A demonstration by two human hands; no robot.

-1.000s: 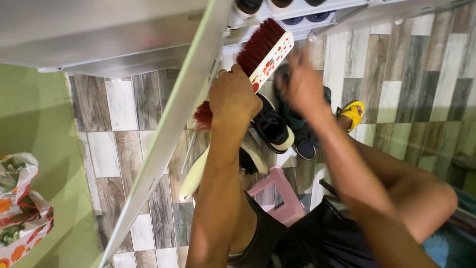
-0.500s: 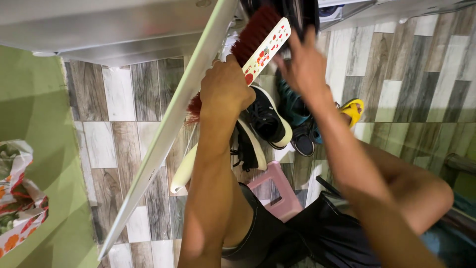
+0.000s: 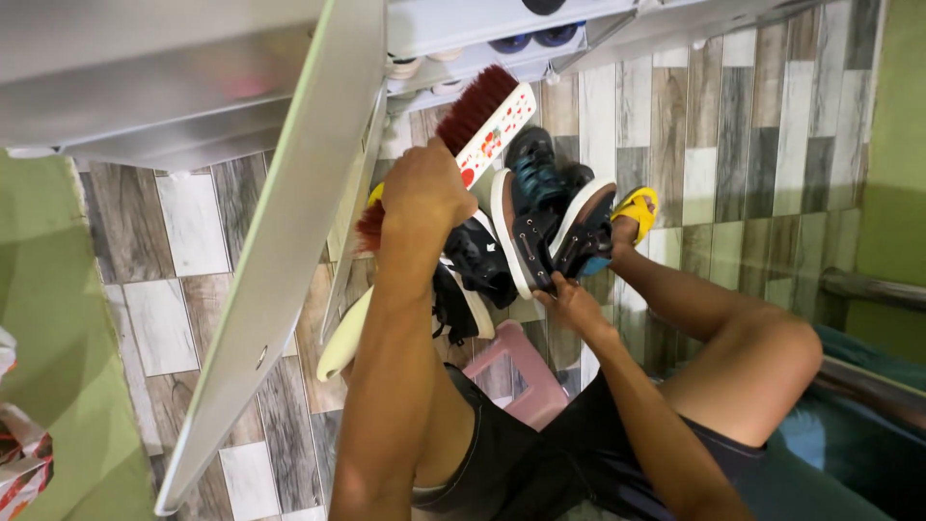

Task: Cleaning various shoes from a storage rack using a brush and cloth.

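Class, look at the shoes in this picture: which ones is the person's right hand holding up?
The dark brown pair with white soles, pinched together by the right hand. The black sneakers lie on the floor; the yellow sandal is on a foot.

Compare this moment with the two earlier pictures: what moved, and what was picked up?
The right hand came down from the shelf and now holds a pair of dark shoes by their heels. The left hand still grips the red-bristled brush. The pink stool and yellow sandal stayed put.

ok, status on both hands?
Left hand gripping red-bristled brush. Right hand holding pair of dark shoes. Open cabinet door close beside left arm.
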